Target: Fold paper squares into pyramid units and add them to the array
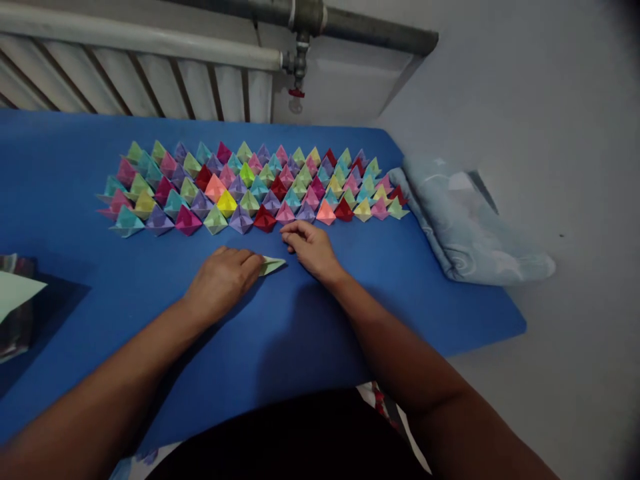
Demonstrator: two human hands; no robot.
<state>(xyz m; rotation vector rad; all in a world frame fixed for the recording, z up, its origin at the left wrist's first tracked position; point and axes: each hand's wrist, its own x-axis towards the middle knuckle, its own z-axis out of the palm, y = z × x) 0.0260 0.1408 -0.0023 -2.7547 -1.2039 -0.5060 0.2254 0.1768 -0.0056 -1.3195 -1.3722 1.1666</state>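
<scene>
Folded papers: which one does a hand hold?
The narrow pale green paper, held by the left hand; the other folded papers stand in rows beyond it.

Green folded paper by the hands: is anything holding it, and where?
Yes, the left hand has the green folded paper at its left end, pointed right end free. No held thing shows in the right hand.

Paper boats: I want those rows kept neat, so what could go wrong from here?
The right hand is close to the front row of paper boats, so a nudge could shift some. The light-green folded paper is held by the left hand; uneven pressure might crease it crookedly.
</scene>
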